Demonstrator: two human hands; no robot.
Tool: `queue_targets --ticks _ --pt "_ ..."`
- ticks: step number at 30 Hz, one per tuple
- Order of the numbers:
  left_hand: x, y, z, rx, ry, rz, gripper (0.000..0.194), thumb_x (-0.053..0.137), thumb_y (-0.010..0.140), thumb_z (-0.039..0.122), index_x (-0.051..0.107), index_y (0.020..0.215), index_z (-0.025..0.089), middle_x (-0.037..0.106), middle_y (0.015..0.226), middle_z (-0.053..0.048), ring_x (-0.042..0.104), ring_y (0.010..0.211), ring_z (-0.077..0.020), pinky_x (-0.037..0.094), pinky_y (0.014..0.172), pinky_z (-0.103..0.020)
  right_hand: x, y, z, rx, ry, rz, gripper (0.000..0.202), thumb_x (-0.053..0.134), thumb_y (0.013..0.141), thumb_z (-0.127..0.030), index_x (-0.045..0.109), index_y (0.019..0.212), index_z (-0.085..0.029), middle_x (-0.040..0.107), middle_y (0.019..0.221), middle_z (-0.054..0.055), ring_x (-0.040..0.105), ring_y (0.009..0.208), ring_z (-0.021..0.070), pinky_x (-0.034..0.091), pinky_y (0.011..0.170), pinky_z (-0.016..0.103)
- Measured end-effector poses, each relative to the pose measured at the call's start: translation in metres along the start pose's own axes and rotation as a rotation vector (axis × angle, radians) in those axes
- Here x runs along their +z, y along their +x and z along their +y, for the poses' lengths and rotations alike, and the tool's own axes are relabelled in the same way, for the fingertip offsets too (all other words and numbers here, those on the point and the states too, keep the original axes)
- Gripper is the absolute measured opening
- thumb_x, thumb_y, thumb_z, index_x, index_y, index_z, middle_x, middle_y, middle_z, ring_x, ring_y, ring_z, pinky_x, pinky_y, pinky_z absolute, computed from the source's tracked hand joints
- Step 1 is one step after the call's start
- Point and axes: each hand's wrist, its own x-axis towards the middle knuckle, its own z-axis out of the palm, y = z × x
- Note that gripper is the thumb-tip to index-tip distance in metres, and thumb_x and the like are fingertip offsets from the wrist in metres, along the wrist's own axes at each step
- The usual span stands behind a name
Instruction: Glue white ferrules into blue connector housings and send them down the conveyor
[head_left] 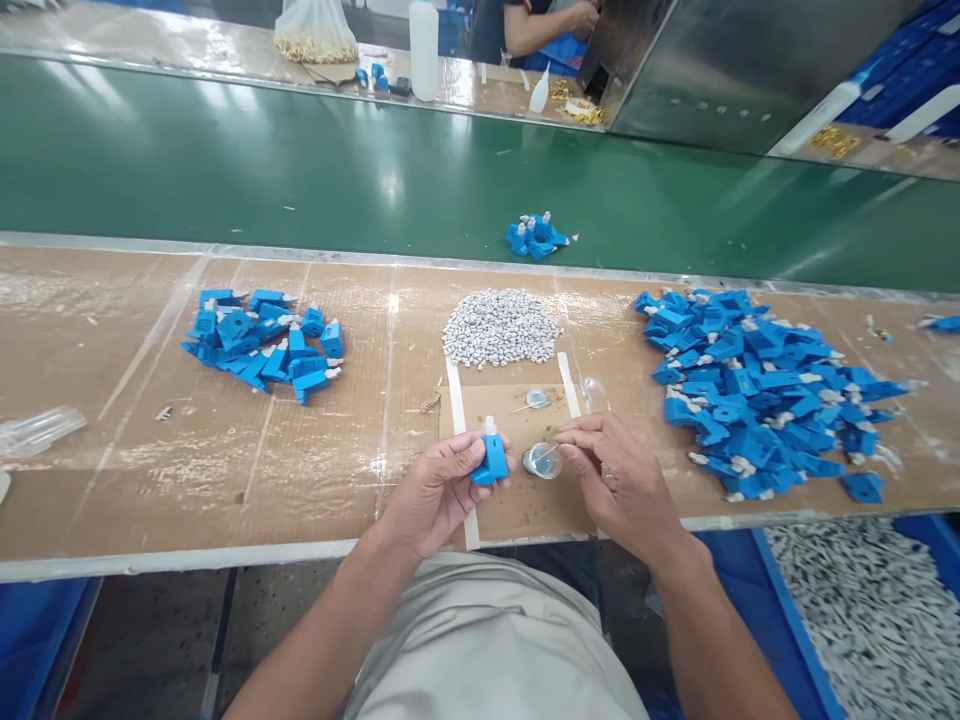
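Note:
My left hand pinches a blue plastic part whose white tip points up and away from me. Between the fingers of my right hand is a thin stick, its end down in a small clear cup of bluish liquid. Just beyond the cup, a small clear lid-like piece lies on a cardboard sheet edged with white tape. Past the sheet spreads a pile of small whitish pieces.
Blue parts lie in a pile at left, a larger pile at right and a small cluster on the green conveyor belt. A blue bin of grey-white pieces stands low right. Across the belt, a co-worker's arm shows near a white bottle.

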Motion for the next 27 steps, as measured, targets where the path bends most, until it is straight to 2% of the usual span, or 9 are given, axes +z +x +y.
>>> queue_targets --ticks 4,7,10,14,19,23,27 --pt "-0.007 -0.005 0.002 0.012 -0.067 0.034 0.03 0.082 0.079 0.028 0.076 0.099 0.007 0.072 0.082 -0.011 0.07 0.07 -0.0149 0.05 0.053 -0.014 -0.011 0.012 0.01 0.04 -0.059 0.099 0.017 0.054 0.1 -0.017 0.067 0.11 -0.023 0.067 0.101 0.008 0.065 0.096 0.0237 0.052 0.081 0.038" --pt "-0.011 -0.006 0.002 0.033 -0.111 0.086 0.026 0.078 0.082 0.024 0.076 0.099 0.006 0.073 0.085 -0.012 0.07 0.071 -0.0147 0.052 0.056 -0.015 -0.015 0.038 0.022 0.049 -0.078 0.116 0.012 0.057 0.1 -0.022 0.068 0.105 -0.024 0.068 0.096 0.006 0.065 0.088 0.0223 0.051 0.075 0.035" --pt "-0.013 -0.005 0.002 0.049 -0.149 0.119 0.023 0.075 0.084 0.021 0.075 0.1 0.005 0.072 0.085 -0.012 0.069 0.069 -0.0142 0.052 0.056 -0.015 -0.007 0.073 0.035 -0.008 -0.108 -0.029 0.013 0.054 0.101 -0.022 0.068 0.1 -0.022 0.068 0.089 0.006 0.064 0.079 0.0207 0.05 0.07 0.033" --pt "-0.014 -0.006 0.0 0.072 -0.178 0.121 0.02 0.074 0.084 0.02 0.075 0.098 0.005 0.072 0.083 -0.012 0.069 0.067 -0.0145 0.052 0.055 -0.016 0.017 0.109 0.05 -0.111 -0.176 -0.229 0.018 0.053 0.099 -0.017 0.07 0.094 -0.02 0.067 0.089 0.007 0.064 0.083 0.0205 0.05 0.074 0.032" --pt "-0.016 -0.007 -0.003 0.089 -0.205 0.12 0.02 0.074 0.085 0.022 0.075 0.095 0.005 0.072 0.081 -0.012 0.069 0.065 -0.0146 0.051 0.055 -0.016 0.037 0.121 0.059 -0.121 -0.251 -0.306 0.026 0.048 0.101 -0.017 0.071 0.089 -0.019 0.063 0.087 0.006 0.061 0.079 0.0192 0.048 0.073 0.031" --pt "-0.016 -0.008 -0.004 0.089 -0.218 0.111 0.021 0.075 0.084 0.023 0.075 0.092 0.004 0.071 0.079 -0.012 0.068 0.063 -0.0138 0.049 0.052 -0.015 0.04 0.125 0.057 -0.114 -0.315 -0.367 0.026 0.046 0.101 -0.016 0.069 0.091 -0.019 0.062 0.088 0.006 0.06 0.078 0.0189 0.046 0.073 0.031" --pt "-0.017 -0.007 -0.005 0.085 -0.198 0.094 0.023 0.076 0.083 0.026 0.075 0.093 0.005 0.07 0.079 -0.011 0.068 0.063 -0.0133 0.049 0.054 -0.015 0.042 0.132 0.052 -0.099 -0.368 -0.412 0.021 0.047 0.097 -0.013 0.064 0.084 -0.019 0.061 0.087 0.006 0.057 0.074 0.0188 0.043 0.067 0.03"
